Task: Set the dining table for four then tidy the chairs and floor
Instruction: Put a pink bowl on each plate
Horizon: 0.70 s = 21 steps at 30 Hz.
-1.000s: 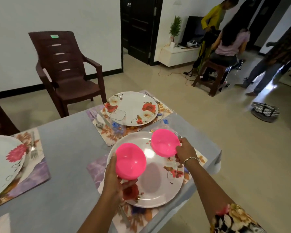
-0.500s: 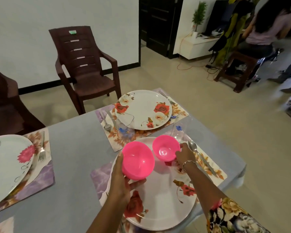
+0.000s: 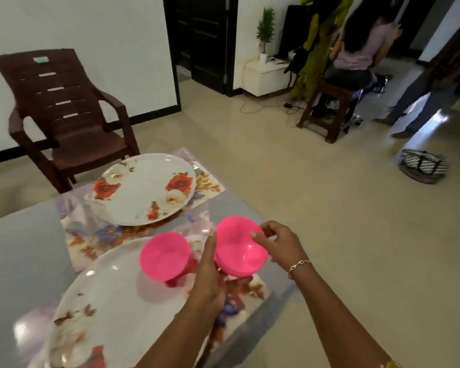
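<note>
Two pink bowls are over the near floral plate (image 3: 109,306) at the table's corner. One pink bowl (image 3: 164,257) rests tilted on that plate's far part, with no hand on it. The second pink bowl (image 3: 237,248) hangs to its right, above the placemat (image 3: 250,290). My left hand (image 3: 207,282) grips the second bowl from its left side and underneath. My right hand (image 3: 279,245) pinches the same bowl's right rim. A second floral plate (image 3: 146,189) lies on its own placemat further back. The picture is motion-blurred.
The grey table (image 3: 19,248) ends just right of my hands. A brown plastic chair (image 3: 64,110) stands beyond the far plate by the wall. Across the floor are people, a wooden stool (image 3: 327,115) and a striped bag (image 3: 422,166).
My right hand let go of the bowl it set on the plate. My left hand carried its bowl rightward past it, and my right hand now takes hold of that bowl's rim.
</note>
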Each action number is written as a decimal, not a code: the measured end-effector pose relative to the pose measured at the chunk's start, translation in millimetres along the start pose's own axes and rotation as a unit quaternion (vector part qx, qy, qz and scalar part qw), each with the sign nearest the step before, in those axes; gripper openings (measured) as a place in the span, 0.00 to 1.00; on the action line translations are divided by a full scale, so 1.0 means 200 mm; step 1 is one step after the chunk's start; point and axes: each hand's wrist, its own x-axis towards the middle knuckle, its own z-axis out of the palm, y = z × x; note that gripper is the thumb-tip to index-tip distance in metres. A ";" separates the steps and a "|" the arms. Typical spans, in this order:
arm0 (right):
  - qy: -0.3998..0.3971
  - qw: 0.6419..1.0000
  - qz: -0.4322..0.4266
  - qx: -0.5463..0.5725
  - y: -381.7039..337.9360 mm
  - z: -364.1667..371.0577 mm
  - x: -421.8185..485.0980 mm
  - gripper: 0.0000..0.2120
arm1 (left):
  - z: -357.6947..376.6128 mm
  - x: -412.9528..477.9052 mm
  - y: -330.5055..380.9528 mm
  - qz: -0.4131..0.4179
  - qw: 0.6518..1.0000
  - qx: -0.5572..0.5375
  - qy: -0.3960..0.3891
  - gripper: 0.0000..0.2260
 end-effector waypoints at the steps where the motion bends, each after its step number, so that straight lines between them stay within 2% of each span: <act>1: -0.001 0.999 -0.001 -0.033 0.05 -0.10 0.02 0.07 | 0.11 0.01 -0.06 -0.001 1.000 0.009 -0.015 0.27; 5: 0.051 0.995 0.009 -0.083 0.26 -0.51 0.07 0.13 | 0.52 0.05 -0.29 -0.010 0.997 0.035 -0.064 0.31; 9: 0.085 0.992 0.008 -0.097 0.42 -0.84 0.18 0.14 | 0.87 0.11 -0.47 -0.010 0.995 0.059 -0.083 0.21; 16: 0.086 0.993 0.002 -0.076 0.59 -1.18 0.48 0.17 | 1.27 0.34 -0.53 0.018 0.993 0.084 -0.085 0.13; 21: 0.052 0.998 0.004 -0.024 0.64 -1.37 0.86 0.15 | 1.56 0.65 -0.50 0.018 0.995 0.066 -0.075 0.15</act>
